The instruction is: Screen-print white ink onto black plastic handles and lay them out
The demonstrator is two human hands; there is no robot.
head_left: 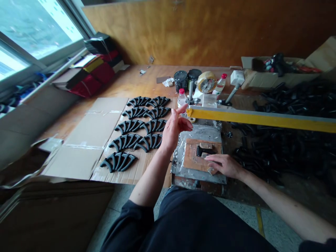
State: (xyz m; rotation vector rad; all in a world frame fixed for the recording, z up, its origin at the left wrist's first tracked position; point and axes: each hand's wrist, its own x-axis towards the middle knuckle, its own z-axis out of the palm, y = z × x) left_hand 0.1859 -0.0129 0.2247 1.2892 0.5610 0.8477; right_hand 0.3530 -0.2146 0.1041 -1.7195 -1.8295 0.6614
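Note:
My left hand [175, 128] is raised with fingers apart, its index finger at the near end of a long yellow-edged frame [252, 117] that reaches off to the right. Below the frame, a black curved part [204, 151] rests on a wooden block [191, 157], which is fixed on a grey metal plate [181, 168]. My right hand [224, 164] lies at the right side of the block, fingertips beside the black part; whether they grip it is unclear. Left of the plate, several fan-shaped groups of black parts [119, 161] lie on cardboard [102, 176].
Jars [180, 80], a tape roll [207, 82] and red-capped bottles [220, 84] stand behind the plate. A big heap of black parts [257, 150] covers the right side. Red and black bundles [86, 85] sit by the window. An open carton [256, 80] stands at the back right.

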